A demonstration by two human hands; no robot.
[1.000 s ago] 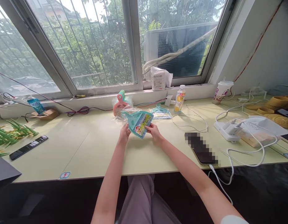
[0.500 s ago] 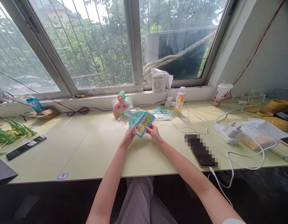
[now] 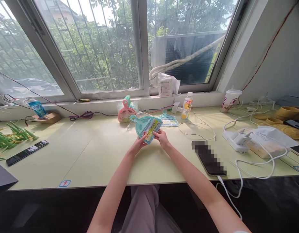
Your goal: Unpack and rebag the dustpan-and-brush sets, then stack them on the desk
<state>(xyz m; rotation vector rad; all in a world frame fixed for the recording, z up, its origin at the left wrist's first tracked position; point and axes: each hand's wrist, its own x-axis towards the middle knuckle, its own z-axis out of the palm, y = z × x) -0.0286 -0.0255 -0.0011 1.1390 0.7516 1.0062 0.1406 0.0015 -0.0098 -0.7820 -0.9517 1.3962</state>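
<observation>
Both hands hold a teal mini dustpan-and-brush set [image 3: 146, 127] in a clear plastic bag with a colourful label, raised a little above the pale green desk [image 3: 96, 155]. My left hand [image 3: 139, 146] pinches its lower left edge. My right hand [image 3: 162, 138] grips its lower right edge by the label. Behind it a stack of pink and teal bagged sets [image 3: 126, 110] leans at the sill, and another teal set [image 3: 167, 119] lies flat to the right.
A drink bottle [image 3: 186, 106], a white cable loop [image 3: 197, 128], a phone [image 3: 208, 158], a charger with cords [image 3: 239, 139], a paper cup [image 3: 229, 100] and yellow bowls [image 3: 287, 113] lie right. Left lie green stems [image 3: 8, 137] and a dark remote [image 3: 27, 152].
Both hands have shifted the bagged set slightly right and turned it more upright; my left hand moved from its left side to under its lower edge.
</observation>
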